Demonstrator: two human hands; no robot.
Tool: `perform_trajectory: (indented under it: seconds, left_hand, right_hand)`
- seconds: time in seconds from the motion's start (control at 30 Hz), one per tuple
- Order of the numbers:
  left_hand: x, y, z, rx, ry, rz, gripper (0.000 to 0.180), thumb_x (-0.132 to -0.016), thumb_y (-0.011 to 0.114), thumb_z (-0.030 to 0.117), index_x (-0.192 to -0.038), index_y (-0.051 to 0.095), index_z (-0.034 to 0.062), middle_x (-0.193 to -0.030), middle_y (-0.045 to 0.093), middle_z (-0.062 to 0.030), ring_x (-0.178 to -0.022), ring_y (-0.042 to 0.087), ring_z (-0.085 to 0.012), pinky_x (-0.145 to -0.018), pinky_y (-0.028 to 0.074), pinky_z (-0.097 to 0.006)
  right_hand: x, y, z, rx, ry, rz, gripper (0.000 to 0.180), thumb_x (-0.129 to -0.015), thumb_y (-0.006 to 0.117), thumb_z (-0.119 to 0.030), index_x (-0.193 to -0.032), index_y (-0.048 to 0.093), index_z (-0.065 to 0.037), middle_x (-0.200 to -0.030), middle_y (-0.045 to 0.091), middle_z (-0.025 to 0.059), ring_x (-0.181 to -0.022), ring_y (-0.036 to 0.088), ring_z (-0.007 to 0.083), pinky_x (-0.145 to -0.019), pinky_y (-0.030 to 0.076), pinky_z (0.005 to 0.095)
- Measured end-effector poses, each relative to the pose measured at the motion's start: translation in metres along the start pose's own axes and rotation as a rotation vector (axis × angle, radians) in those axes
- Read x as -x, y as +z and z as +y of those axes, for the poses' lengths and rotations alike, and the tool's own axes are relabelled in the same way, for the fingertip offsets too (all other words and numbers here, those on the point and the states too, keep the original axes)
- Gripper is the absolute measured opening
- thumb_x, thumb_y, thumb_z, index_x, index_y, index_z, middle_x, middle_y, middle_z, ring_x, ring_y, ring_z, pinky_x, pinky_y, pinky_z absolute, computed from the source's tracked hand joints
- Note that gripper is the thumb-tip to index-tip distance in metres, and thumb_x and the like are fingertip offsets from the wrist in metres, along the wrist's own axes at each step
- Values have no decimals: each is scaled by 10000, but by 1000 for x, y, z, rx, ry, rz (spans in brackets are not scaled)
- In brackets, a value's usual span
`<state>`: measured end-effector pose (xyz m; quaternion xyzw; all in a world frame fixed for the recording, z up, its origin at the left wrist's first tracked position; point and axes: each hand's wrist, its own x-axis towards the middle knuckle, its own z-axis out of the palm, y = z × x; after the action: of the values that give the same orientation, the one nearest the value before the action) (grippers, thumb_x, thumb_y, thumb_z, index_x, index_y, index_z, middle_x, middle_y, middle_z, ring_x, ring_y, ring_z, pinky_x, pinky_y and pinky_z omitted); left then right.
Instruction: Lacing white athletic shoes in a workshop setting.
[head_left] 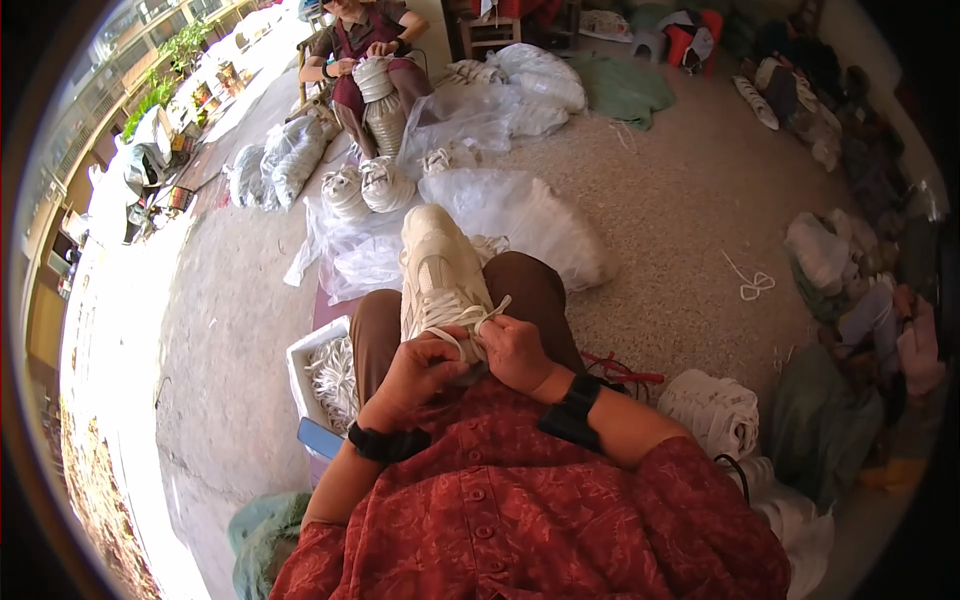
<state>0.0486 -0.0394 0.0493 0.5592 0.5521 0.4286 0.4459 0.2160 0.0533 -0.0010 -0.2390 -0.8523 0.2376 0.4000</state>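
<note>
A cream-white sneaker lies across my lap, its toe pointing away from me. White shoelaces cross its tongue in rows, and a loose end sticks up near the ankle opening. My left hand is closed at the near left side of the opening, its fingers pinched on the shoelace. From the right, my right hand is closed on the lace too, thumb and fingertips together close to the left hand. The sneaker's heel is mostly hidden behind both hands.
Left of my legs stands a white box of bundled laces. Beyond the sneaker lie clear plastic bags and more white shoes. A seated person handles shoes farther off. Stacked white shoes sit at my right.
</note>
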Motion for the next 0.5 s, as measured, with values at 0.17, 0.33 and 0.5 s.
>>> perform_trajectory:
  seconds: [0.17, 0.33, 0.5]
  left_hand:
    - [1, 9, -5, -187, 9, 164, 60, -777, 653, 28, -765, 614, -16, -855, 625, -42, -644, 542, -87, -547, 429, -239]
    - [-7, 21, 3, -522, 106, 226, 77, -785, 638, 75, -800, 621, 1, -676, 614, -106, -629, 618, -221, -570, 466, -324]
    - [-24, 26, 7, -787, 279, 130, 60, -758, 619, 97, -771, 585, 49, -700, 594, -133, -649, 603, -324, -594, 475, -405]
  right_hand:
    - [3, -13, -10, 26, -23, -56, 110, -763, 606, -92, -803, 529, -24, -727, 525, 158, -628, 567, 348, -527, 469, 418]
    - [8, -15, -18, 76, 4, -107, 114, -786, 580, -89, -843, 520, -11, -752, 525, 194, -675, 569, 367, -594, 486, 429]
    - [11, 1, -5, -137, 165, 6, 79, -790, 538, -39, -852, 540, 11, -779, 522, 211, -721, 554, 394, -641, 463, 450]
